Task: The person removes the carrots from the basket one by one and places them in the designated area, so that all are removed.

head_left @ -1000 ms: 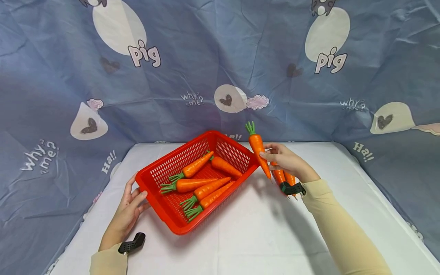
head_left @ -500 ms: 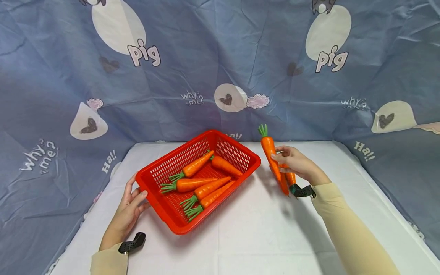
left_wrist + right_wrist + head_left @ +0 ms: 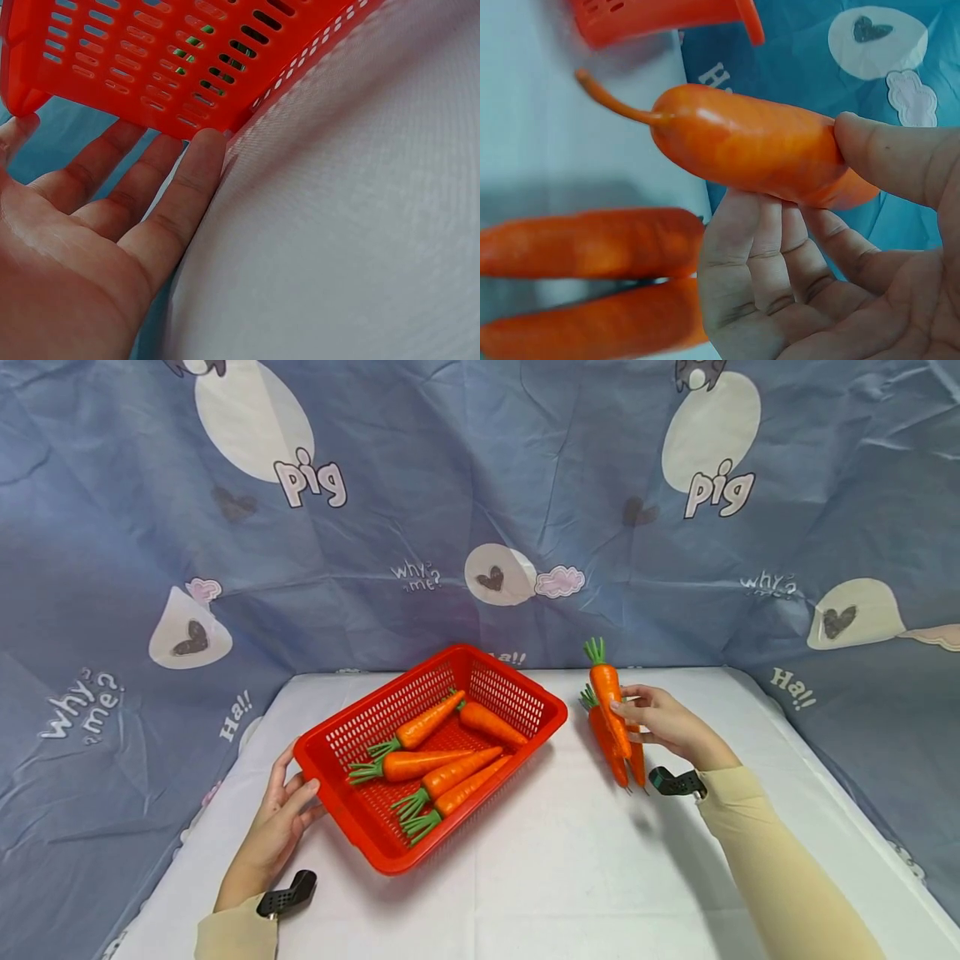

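Observation:
My right hand (image 3: 667, 718) pinches an orange carrot (image 3: 611, 702) with its green leaf stub up and its tip down. In the right wrist view the thumb lies on one side of this carrot (image 3: 742, 142) and the fingers on the other. Beneath it, two more carrots (image 3: 637, 766) lie side by side on the table, partly hidden by the held one. My left hand (image 3: 272, 822) holds the left end of a red slotted basket (image 3: 384, 857), thumb at the rim. From the left wrist, fingertips (image 3: 202, 150) show against the basket's outer wall.
Several carrots (image 3: 420, 765) lie inside the basket, which sits at an angle on the white-covered table (image 3: 540, 877). A blue printed cloth (image 3: 420, 460) hangs behind the table and along both sides.
My right hand has moved right with the carrot, away from the basket's right end and over the two carrots on the table. The left hand and basket stay in place.

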Demonstrator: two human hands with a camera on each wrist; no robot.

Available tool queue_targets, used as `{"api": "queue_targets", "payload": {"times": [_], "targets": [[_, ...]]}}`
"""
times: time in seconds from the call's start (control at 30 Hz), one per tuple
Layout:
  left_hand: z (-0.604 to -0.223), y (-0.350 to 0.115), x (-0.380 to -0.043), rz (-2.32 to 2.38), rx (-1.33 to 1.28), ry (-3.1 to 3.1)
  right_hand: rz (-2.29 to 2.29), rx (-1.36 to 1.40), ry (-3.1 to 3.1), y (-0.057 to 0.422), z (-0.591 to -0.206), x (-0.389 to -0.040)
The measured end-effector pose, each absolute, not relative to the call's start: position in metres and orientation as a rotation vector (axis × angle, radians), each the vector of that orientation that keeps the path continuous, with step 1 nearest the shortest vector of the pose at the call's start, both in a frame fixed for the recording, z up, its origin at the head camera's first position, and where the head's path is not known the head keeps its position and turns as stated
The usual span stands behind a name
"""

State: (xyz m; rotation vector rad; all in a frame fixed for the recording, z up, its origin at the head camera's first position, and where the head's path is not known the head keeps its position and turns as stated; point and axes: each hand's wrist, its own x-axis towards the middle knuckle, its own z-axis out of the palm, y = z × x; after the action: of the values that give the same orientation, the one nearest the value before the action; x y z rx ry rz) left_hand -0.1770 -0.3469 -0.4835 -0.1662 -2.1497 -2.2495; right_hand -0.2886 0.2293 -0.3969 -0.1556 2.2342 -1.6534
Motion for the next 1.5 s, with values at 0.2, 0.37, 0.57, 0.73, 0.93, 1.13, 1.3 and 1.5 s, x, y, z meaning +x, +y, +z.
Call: {"api": "queue_targets", "payload": {"times": [0.2, 0.37, 0.57, 0.73, 0.93, 1.13, 1.3, 1.5], "targets": [[-0.484, -0.348, -0.177, -2.252, -0.158, -2.151, -1.640, -0.132, 2.250, 0.239, -0.401, -0.290], [-0.485, -0.349, -0.177, -2.251, -0.157, -2.153, -1.609, -0.106, 2.273, 0.247, -0.405, -0.290], [-0.483, -0.349, -0.178, -2.250, -0.142, -2.164, -1.611, -0.090, 2.272, 0.258, -0.409, -0.289], [-0.483, -0.348, -0.178, -2.253, -0.159, -2.159, -1.606, -0.063, 2.288, 0.266, -0.414, -0.288], [-0.485, -0.347, -0.178, -2.250, -0.168, -2.153, -1.582, -0.022, 2.302, 0.274, -0.420, -0.288], [-0.484, -0.347, -0.177, -2.248, -0.137, -2.164, -1.565, 0.013, 2.298, 0.282, -0.423, -0.285], [-0.484, -0.347, -0.177, -2.259, -0.128, -2.154, -1.564, 0.038, 2.297, 0.289, -0.429, -0.285], [-0.484, -0.347, -0.178, -2.259, -0.141, -2.143, -1.558, 0.054, 2.291, 0.295, -0.433, -0.285]]}}
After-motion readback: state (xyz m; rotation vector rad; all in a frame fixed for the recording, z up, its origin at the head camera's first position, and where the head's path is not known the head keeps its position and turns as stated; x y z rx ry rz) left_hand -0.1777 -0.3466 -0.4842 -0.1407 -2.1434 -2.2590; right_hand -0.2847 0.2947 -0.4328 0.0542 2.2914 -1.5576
